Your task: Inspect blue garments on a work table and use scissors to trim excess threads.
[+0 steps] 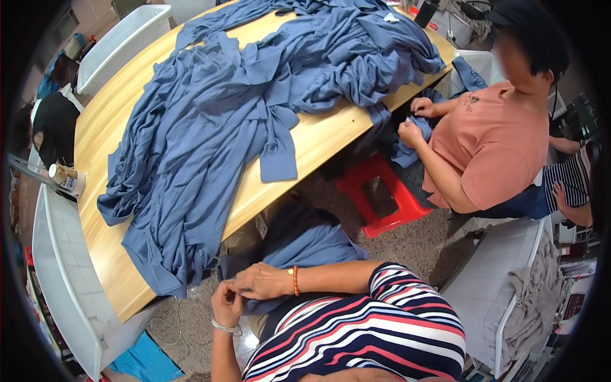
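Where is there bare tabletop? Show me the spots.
The wooden table is bare along its left edge, beside the blue garments, and along its near edge, right of the protruding cuff. Its middle is crowded with heaped garments.

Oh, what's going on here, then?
Two people are handling blue cloth. One, in a striped top, has blue cloth across the lap; their left hand and right hand meet at the fingertips, but what they pinch is too small to tell. A co-worker in an orange top holds more blue fabric. A heap of blue garments covers much of the wooden table.
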The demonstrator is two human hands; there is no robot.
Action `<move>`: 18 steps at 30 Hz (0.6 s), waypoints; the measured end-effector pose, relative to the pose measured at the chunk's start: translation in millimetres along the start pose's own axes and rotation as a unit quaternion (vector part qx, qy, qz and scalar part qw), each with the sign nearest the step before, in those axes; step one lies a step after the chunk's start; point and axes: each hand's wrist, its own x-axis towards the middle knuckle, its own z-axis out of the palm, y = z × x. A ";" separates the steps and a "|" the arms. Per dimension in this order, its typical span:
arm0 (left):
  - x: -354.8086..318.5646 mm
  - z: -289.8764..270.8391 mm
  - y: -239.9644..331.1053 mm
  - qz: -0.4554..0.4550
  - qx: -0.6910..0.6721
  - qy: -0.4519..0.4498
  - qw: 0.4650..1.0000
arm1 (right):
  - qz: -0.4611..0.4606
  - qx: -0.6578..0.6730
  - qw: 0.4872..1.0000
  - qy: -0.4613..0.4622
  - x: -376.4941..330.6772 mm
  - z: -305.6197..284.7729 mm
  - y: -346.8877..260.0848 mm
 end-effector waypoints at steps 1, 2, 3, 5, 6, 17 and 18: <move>2.8 -4.0 -0.1 -0.005 0.047 -0.060 0.997 | 0.011 0.012 1.000 -0.017 -1.5 -0.6 -2.0; 4.9 -6.8 1.2 0.000 0.047 -0.056 0.997 | 0.001 0.024 1.000 -0.014 -2.1 0.7 0.0; 8.4 -10.4 12.8 0.011 0.154 -0.081 0.985 | -0.001 0.037 0.999 -0.013 -2.9 0.4 0.6; 14.0 -12.4 31.9 0.097 0.368 -0.075 0.922 | -0.005 0.048 0.999 -0.013 -0.5 -4.8 0.9; 14.2 -13.9 32.8 0.096 0.368 -0.073 0.922 | -0.020 0.050 0.998 -0.011 0.1 -7.8 -3.0; -20.1 -33.9 14.9 -0.021 0.093 -0.107 0.990 | -0.088 0.045 0.995 -0.022 9.8 -27.6 -12.2; -17.9 -32.1 15.8 -0.017 0.093 -0.106 0.990 | -0.091 0.052 0.994 -0.031 10.8 -27.0 -15.3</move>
